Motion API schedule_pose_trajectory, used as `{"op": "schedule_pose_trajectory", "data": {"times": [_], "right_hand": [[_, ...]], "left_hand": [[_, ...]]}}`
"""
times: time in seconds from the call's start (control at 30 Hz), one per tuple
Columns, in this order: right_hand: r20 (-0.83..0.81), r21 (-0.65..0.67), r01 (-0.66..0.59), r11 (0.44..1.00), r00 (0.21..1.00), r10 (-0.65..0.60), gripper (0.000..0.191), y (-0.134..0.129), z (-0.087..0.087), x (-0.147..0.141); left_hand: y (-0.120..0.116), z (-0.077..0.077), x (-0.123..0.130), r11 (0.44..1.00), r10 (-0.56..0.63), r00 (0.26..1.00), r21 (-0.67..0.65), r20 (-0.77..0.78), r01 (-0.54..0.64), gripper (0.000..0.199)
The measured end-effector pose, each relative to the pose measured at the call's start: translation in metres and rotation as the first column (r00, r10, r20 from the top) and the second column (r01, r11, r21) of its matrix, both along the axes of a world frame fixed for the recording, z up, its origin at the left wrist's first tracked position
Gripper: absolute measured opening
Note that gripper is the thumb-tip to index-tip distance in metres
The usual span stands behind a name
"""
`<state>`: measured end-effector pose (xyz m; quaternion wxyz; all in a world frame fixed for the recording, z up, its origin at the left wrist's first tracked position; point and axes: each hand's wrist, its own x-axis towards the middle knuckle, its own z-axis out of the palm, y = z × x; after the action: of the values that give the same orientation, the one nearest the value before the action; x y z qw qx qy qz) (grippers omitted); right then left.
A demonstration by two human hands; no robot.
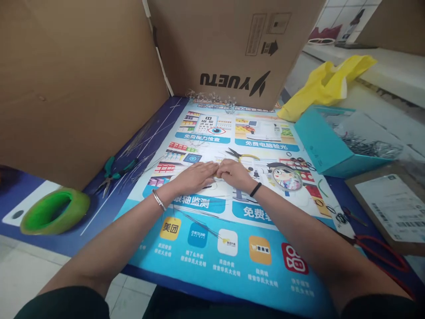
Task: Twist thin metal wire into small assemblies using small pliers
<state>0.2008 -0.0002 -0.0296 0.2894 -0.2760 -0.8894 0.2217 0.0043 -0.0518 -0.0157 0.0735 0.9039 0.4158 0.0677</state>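
My left hand (198, 176) lies flat on the printed poster sheet (212, 252), its fingers stretched to the right. Its fingertips meet my right hand (233, 173), whose fingers are curled closed; anything pinched in them is hidden. Thin dark wires (199, 226) lie on the sheet below my hands, and more wires fan out at the left. Just beyond my right hand are pliers with yellow handles (247, 156). To its right sits a clear round dish (288, 179), with several small dark rings (300, 162) behind it.
Tall cardboard panels (239, 48) stand at the left and back. Left lie teal-handled pliers (113, 175) and a green tape roll (56, 212). Right are a turquoise box (328, 155) of wire pieces, a yellow bag (325, 86), red-handled scissors (381, 252) and a labelled carton (392, 204).
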Motion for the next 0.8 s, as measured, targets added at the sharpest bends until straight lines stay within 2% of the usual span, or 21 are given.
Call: {"op": "schedule_pose_trajectory", "data": {"times": [0.33, 0.8], "right_hand": [[0.011, -0.011, -0.055, 0.998, 0.998, 0.055, 0.027, 0.0022, 0.0012, -0.0005], [0.025, 0.012, -0.043, 0.999, 0.999, 0.043, 0.028, 0.0016, 0.0029, -0.0005]], "left_hand": [[-0.0023, 0.0020, -0.0022, 0.999, -0.024, 0.998, 0.025, -0.051, 0.025, 0.056], [-0.0013, 0.0014, -0.0026, 0.999, -0.022, 0.998, 0.037, -0.052, 0.024, 0.055]]}}
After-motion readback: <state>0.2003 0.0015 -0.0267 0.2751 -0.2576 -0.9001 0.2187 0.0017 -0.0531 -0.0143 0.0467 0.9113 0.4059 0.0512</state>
